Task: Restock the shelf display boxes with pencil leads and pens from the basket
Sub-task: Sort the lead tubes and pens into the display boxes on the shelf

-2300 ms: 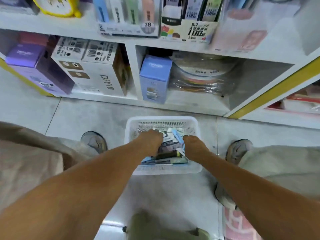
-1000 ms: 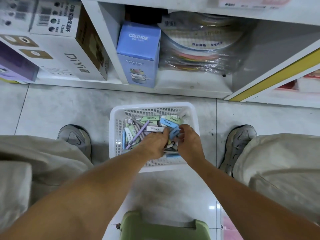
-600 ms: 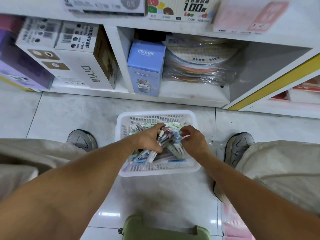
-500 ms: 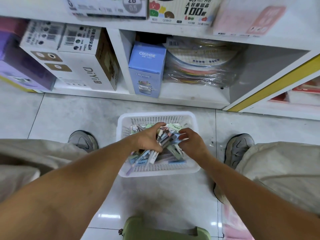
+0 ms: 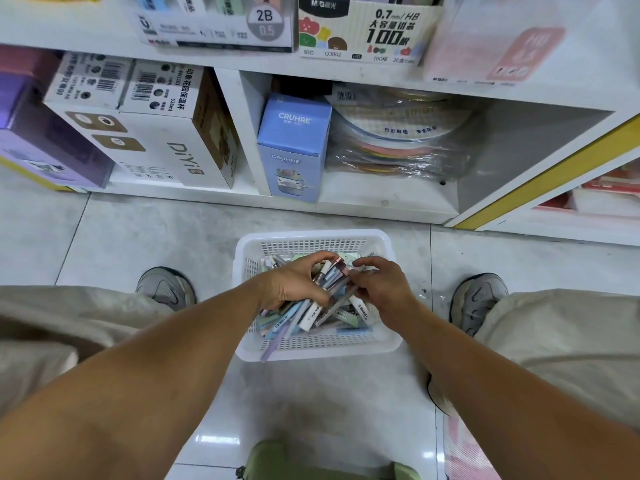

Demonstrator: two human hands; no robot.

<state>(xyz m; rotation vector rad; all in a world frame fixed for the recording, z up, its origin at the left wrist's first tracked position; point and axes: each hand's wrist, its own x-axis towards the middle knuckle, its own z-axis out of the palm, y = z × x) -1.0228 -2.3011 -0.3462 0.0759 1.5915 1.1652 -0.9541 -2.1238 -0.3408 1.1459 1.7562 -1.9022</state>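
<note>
Left hand point(image 5: 294, 284) curls round a bundle of pastel pens point(image 5: 313, 306), right hand point(image 5: 382, 285) pinches one, white plastic mesh basket point(image 5: 311, 344) well stocked, shelving not begun

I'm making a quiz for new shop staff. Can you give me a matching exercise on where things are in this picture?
Things:
1. white basket
2. blue CRUHRE box
3. 2B 0.5 display box
4. bundle of pens

Places:
A. upper shelf
B. gripped in the left hand
C. floor, between the shoes
D. bottom shelf

Pairs: 1-C, 2-D, 3-A, 4-B
</note>
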